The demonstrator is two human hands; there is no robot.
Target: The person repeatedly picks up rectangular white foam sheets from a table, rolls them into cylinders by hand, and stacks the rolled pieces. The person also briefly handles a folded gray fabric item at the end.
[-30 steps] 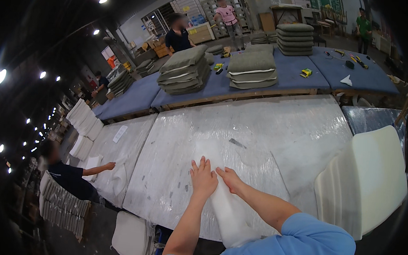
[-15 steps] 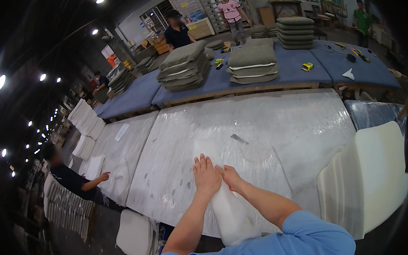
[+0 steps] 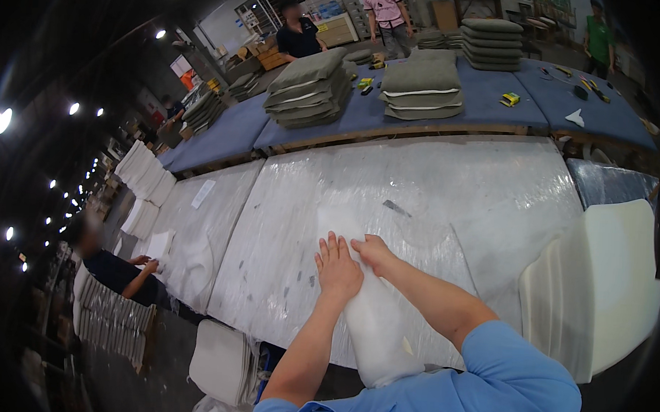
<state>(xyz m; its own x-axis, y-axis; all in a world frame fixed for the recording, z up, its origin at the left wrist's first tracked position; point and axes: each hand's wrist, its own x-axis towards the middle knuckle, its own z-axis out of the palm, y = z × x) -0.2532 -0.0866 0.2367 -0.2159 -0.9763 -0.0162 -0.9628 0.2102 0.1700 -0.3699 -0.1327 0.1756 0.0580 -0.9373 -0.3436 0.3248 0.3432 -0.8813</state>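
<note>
A long, soft white cushion pad point(image 3: 377, 329) lies on the plastic-covered table in front of me, its near end against my blue shirt. My left hand point(image 3: 340, 269) rests flat on its upper part with the fingers stretched out. Along the right edge of the pad, my right hand point(image 3: 376, 254) is closed, thumb toward the left hand, gripping the white material. Beyond my hands the pad's far end shows as a pale strip. A flat grey blade-like tool point(image 3: 397, 208) lies on the table past them.
White foam cushions point(image 3: 621, 285) lean in a stack at the right. Grey-green cushions point(image 3: 422, 85) stand piled on the blue tables point(image 3: 489, 102) opposite, among yellow tools. A co-worker point(image 3: 117, 270) handles white material at the left. White pads point(image 3: 217, 356) are stacked below the table's near edge.
My right hand has curled tighter at the pad's edge and sits slightly apart from the left. The co-worker at the left has brought both hands to the white material. The view has shifted slightly.
</note>
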